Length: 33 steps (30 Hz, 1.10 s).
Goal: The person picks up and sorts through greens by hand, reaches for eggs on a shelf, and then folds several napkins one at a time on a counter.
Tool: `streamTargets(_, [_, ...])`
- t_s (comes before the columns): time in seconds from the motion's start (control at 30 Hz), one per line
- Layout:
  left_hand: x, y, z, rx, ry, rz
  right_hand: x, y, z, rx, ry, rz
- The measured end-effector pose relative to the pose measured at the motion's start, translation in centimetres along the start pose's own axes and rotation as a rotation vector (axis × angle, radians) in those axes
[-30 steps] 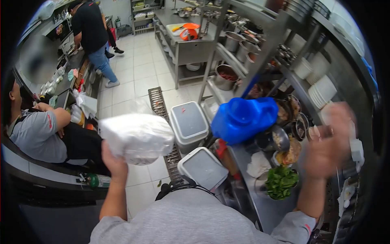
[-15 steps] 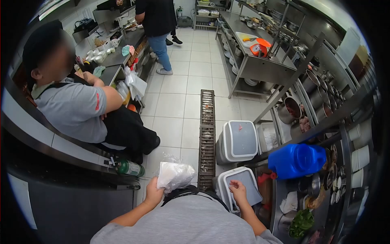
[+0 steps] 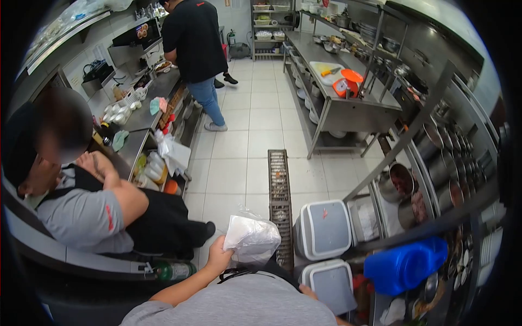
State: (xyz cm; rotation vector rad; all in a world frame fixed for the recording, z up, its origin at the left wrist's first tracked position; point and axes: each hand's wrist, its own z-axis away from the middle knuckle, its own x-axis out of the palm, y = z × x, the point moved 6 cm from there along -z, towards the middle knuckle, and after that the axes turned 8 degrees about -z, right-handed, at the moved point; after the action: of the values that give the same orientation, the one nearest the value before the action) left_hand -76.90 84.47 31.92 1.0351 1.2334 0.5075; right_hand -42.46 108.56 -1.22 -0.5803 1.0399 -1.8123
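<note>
My left hand [image 3: 219, 255] is closed on a clear plastic bag [image 3: 253, 239] in front of my waist. Something white and flat, like paper or a packet, shows on the bag's left side; the rest of its contents I cannot make out. Low on the right, only a bit of my right hand [image 3: 308, 292] shows past my grey shirt, so its fingers are hidden. It hangs beside a white bin with a grey lid [image 3: 328, 285].
A second lidded bin [image 3: 325, 228] stands ahead, next to a floor drain grate [image 3: 279, 190]. A blue jug [image 3: 405, 264] lies on the right shelving. At left a person with folded arms [image 3: 109, 206] leans close; another person [image 3: 198, 49] stands at the left counter [image 3: 142, 111]. A steel table [image 3: 353, 108] is ahead right.
My view has tilted up and moved, so the floor and bins sit lower. The bag stays in my left hand. My right hand has dropped, mostly out of sight behind my body.
</note>
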Motion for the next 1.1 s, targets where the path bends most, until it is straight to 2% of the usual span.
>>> streamTargets(0.07, [1.3, 1.1, -4.9, -0.057, -0.037, 0.011, 1.1, -4.5, -0.7, -0.205, 0.232, 0.432])
streamTargets(0.1, [1.9, 1.2, -7.1, -0.096, -0.047, 0.077, -0.5, -7.0, -3.6, -0.227, 0.207, 0.453])
streamTargets(0.2, [1.7, 1.3, -13.5, -0.052, -0.026, -0.09, -3.0, -11.1, -12.0, -0.02, 0.042, 0.552])
streamTargets(0.3, [-0.3, 1.4, -18.8, -0.074, 0.098, -0.027, -3.8, -16.8, -19.5, 0.187, -0.087, 0.668])
streamTargets(0.33, [-1.2, 0.9, -20.0, -0.099, 0.173, 0.03, -4.7, -21.1, -22.4, 0.174, -0.05, 0.674])
streamTargets(0.37, [-2.0, -0.2, -21.3, -0.097, 0.245, 0.085, -3.8, -30.5, -24.3, 0.162, -0.016, 0.683])
streamTargets(0.43, [-3.8, -1.3, -23.2, -0.137, 0.328, 0.075, -2.6, -37.3, -33.6, -0.017, 0.058, 0.652])
streamTargets(0.47, [-4.5, -1.9, -24.4, -0.157, 0.381, 0.059, -1.4, -39.4, -39.3, -0.239, 0.038, 0.505])
streamTargets(0.5, [-5.0, -2.6, -25.9, -0.163, 0.4, 0.065, 0.8, -44.8, -42.3, -0.368, 0.038, 0.532])
streamTargets(0.57, [-6.2, -4.2, -29.2, -0.196, 0.449, 0.04, 6.0, -55.5, -45.7, -0.513, 0.017, 0.552])
streamTargets(0.67, [-7.7, -6.9, -36.2, -0.245, 0.441, -0.013, 10.8, -63.0, -50.5, -0.585, -0.062, 0.423])
streamTargets(0.73, [-8.0, -8.1, -42.6, -0.245, 0.447, -0.129, 11.1, -62.0, -54.3, -0.49, -0.067, 0.61])
streamTargets(0.77, [-8.0, -8.4, -45.8, -0.263, 0.398, -0.182, 10.5, -59.4, -56.7, -0.448, -0.08, 0.688])
streamTargets(0.8, [-7.6, -8.3, -49.0, -0.243, 0.382, -0.171, 8.7, -53.8, -61.0, -0.336, -0.135, 0.879])
streamTargets(0.87, [-6.6, -8.1, -55.6, -0.213, 0.253, -0.252, 4.9, -45.9, -63.3, -0.123, -0.359, 1.11])
streamTargets(0.93, [-5.3, -7.2, -62.0, -0.166, 0.188, -0.268, -1.0, -40.1, -62.3, 0.06, -0.4, 1.028])
streamTargets(0.97, [-4.6, -6.3, -65.4, -0.127, 0.163, -0.175, -6.1, -26.4, -66.5, -0.07, -0.362, 1.351])
streamTargets(1.0, [-3.9, -5.2, -68.9, -0.091, 0.141, -0.082, -8.9, -27.2, -62.4, 0.263, -0.306, 1.105])
streamTargets(1.03, [-3.7, -2.7, -71.9, -0.069, 0.117, -0.058, -9.7, -30.0, -60.2, 0.433, -0.225, 1.007])
streamTargets(1.1, [-1.7, -2.1, -78.1, -0.045, 0.084, -0.003, -10.1, -33.4, -59.8, 0.595, -0.138, 0.896])
